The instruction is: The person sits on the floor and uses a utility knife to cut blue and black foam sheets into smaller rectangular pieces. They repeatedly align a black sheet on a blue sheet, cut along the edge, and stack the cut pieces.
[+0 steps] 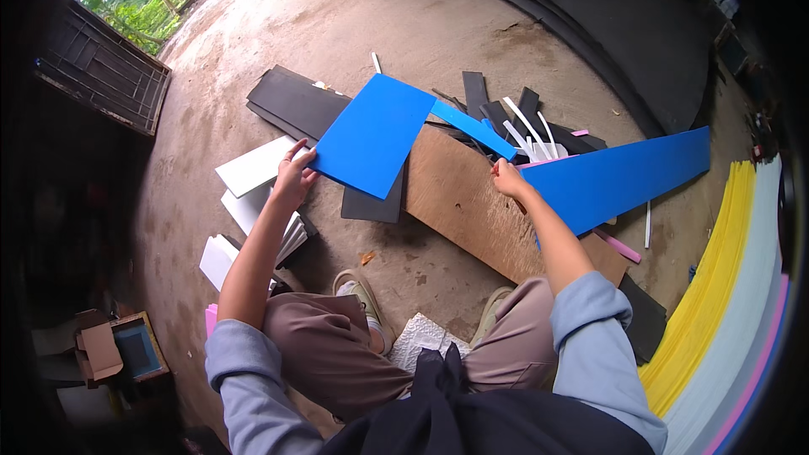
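My left hand (pixel 295 170) is closed on the left edge of a flat, rectangular blue foam sheet (pixel 375 135), held up and tilted above the floor. Opposite it, my right hand (pixel 509 179) has its fingers pinched at the near end of a narrow blue foam strip (pixel 474 128). The strip's far end reaches the right corner of the sheet; whether they are joined there I cannot tell. Beside my right hand lies a larger blue sheet (pixel 624 175), which passes behind my wrist. Below both hands is a worn brown wooden board (pixel 463 198).
Black foam pieces (pixel 295 105) and white foam blocks (pixel 253 167) lie on the left. Thin white strips (pixel 527 128) and black offcuts (pixel 474 88) are heaped past the board. Yellow sheets (pixel 704 261) stack at the right. A black sheet (pixel 624 25) covers the far floor.
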Action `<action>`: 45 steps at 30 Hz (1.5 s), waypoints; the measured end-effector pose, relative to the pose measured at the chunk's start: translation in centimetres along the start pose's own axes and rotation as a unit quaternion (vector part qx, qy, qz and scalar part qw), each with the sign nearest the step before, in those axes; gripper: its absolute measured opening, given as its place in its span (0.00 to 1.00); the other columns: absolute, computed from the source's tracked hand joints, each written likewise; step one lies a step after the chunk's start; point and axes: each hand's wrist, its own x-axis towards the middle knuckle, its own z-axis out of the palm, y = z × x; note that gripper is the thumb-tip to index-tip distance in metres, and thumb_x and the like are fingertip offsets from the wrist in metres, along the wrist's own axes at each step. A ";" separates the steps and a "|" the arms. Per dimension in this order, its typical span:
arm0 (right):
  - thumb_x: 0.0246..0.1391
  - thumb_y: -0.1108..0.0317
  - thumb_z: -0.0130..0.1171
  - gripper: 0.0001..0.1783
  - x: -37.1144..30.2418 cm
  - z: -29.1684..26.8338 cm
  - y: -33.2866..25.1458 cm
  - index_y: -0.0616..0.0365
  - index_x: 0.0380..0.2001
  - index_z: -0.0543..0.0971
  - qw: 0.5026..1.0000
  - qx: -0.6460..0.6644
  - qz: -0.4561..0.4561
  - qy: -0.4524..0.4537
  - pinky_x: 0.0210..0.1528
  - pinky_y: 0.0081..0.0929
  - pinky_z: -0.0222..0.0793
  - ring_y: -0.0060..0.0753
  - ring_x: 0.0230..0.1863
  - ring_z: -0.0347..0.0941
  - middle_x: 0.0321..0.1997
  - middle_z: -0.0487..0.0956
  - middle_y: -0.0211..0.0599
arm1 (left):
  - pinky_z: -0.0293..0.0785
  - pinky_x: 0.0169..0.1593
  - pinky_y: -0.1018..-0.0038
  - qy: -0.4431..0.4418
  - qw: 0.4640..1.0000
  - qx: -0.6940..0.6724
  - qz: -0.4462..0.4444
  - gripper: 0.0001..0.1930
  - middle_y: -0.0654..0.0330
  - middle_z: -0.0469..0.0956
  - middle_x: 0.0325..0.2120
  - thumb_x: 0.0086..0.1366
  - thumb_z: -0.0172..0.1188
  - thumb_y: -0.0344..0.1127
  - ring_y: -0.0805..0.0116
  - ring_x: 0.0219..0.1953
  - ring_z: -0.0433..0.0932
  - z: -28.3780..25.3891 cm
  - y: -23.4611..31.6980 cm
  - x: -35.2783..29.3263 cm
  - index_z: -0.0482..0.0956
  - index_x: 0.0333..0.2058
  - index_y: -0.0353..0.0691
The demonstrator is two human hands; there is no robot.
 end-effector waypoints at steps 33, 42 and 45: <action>0.52 0.70 0.57 0.20 -1.7 9.8 -23.8 0.52 0.47 0.64 0.788 0.592 0.044 -0.166 0.36 0.23 0.71 0.32 0.39 0.74 0.40 0.73 0.31 | 0.62 0.53 0.62 0.512 0.810 0.198 0.208 0.27 0.43 0.61 0.50 0.61 0.53 0.44 0.51 0.49 0.66 -19.8 -6.1 6.4 0.55 0.50 0.32; 0.52 0.73 0.56 0.13 1.6 16.2 -26.1 0.50 0.41 0.67 0.682 0.714 0.080 -0.138 0.39 0.28 0.69 0.28 0.41 0.71 0.40 0.71 0.27 | 0.73 0.41 0.71 0.389 0.913 0.082 0.095 0.16 0.50 0.75 0.31 0.61 0.48 0.38 0.62 0.36 0.77 -21.2 -5.7 7.5 0.68 0.42 0.32; 0.52 0.72 0.56 0.14 1.1 17.3 -27.4 0.49 0.41 0.67 0.659 0.727 0.093 -0.170 0.42 0.31 0.66 0.29 0.43 0.71 0.41 0.71 0.26 | 0.74 0.42 0.72 0.373 0.900 -0.176 0.142 0.12 0.55 0.74 0.30 0.59 0.50 0.34 0.67 0.34 0.76 -18.9 -7.8 3.5 0.69 0.39 0.34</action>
